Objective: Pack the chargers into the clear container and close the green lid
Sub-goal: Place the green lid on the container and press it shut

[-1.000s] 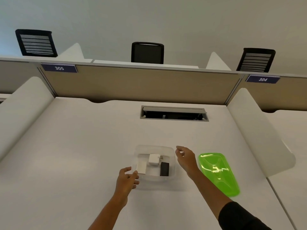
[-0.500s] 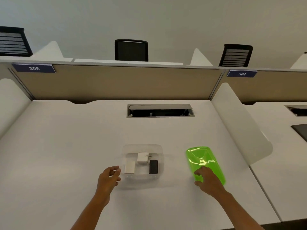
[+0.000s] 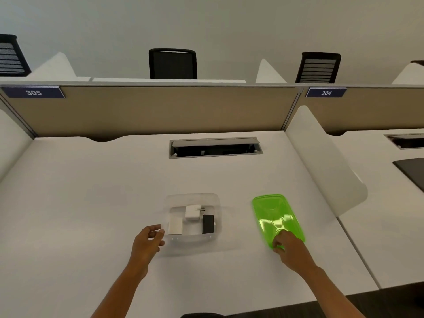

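Note:
The clear container (image 3: pixel 195 199) sits on the white desk, lidless. Inside it lie three chargers: a white block (image 3: pixel 175 227) at the near left, a white pronged one (image 3: pixel 192 212) in the middle and a black one (image 3: pixel 207 223) on the right. My left hand (image 3: pixel 148 243) hovers just left of the container's near corner, fingers curled and apart, holding nothing. The green lid (image 3: pixel 275 214) lies flat on the desk to the container's right. My right hand (image 3: pixel 286 246) rests on the lid's near end, fingers pressing or pinching its edge.
A cable slot (image 3: pixel 215 148) is cut into the desk behind the container. A beige partition (image 3: pixel 149 109) closes off the back, and a white curved divider (image 3: pixel 321 161) stands on the right. The neighbouring desk holds a dark pad (image 3: pixel 413 171). Chairs stand beyond the partition.
My right hand left the container's right rim and moved right onto the near end of the green lid. The left hand drew slightly away from the container. The head turned right.

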`<action>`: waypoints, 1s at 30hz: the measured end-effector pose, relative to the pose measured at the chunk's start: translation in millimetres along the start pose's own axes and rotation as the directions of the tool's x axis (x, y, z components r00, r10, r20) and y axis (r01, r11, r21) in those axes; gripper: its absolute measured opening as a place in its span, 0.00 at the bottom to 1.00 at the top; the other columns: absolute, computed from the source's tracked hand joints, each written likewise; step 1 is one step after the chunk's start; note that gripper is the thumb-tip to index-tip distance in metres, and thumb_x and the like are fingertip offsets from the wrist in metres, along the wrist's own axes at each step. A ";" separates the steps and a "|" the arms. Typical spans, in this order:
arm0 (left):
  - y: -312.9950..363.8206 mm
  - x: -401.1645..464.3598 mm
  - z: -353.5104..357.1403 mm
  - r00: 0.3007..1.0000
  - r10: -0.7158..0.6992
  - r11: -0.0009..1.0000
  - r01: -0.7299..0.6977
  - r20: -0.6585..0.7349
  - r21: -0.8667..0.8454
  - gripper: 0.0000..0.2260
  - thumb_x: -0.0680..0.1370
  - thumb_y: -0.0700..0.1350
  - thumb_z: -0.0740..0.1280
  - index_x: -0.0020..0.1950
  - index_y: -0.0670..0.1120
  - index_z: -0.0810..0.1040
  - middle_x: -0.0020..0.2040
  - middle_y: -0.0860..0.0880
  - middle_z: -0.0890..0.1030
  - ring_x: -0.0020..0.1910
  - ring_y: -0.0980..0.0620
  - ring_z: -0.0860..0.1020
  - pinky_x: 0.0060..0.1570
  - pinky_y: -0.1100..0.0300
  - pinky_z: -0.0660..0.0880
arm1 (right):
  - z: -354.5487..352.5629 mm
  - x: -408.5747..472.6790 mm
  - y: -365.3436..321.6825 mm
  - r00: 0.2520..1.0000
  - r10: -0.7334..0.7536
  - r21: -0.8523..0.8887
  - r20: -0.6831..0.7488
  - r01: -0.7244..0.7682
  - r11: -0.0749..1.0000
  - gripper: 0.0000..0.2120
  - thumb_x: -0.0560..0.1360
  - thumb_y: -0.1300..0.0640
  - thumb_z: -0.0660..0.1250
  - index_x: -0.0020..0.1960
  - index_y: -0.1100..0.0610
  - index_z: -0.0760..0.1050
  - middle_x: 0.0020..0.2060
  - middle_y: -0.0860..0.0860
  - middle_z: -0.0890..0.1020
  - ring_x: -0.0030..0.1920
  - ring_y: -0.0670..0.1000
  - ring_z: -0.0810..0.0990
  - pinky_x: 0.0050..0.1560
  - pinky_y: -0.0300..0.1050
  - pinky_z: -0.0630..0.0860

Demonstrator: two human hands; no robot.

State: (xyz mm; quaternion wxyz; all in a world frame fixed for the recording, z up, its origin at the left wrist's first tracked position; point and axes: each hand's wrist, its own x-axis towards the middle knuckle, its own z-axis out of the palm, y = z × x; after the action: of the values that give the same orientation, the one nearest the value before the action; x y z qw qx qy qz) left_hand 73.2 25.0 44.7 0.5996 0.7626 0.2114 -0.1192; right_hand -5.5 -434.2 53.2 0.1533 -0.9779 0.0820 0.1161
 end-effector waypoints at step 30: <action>83.3 -1.5 20.1 0.953 0.302 0.953 -0.302 -0.025 0.003 0.16 0.82 0.46 0.73 0.69 0.51 0.80 0.59 0.53 0.85 0.57 0.54 0.84 0.53 0.64 0.78 | -109.9 98.7 -175.5 0.874 0.253 0.849 -0.414 0.271 0.454 0.06 0.86 0.56 0.61 0.54 0.48 0.75 0.45 0.53 0.85 0.40 0.47 0.86 0.42 0.48 0.81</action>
State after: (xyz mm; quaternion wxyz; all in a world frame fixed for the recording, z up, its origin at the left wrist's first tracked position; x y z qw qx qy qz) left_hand 112.0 -10.6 112.3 0.6084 0.7872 0.0999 -0.0162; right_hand 145.7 -316.7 179.4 0.6159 -0.7464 0.1606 -0.1943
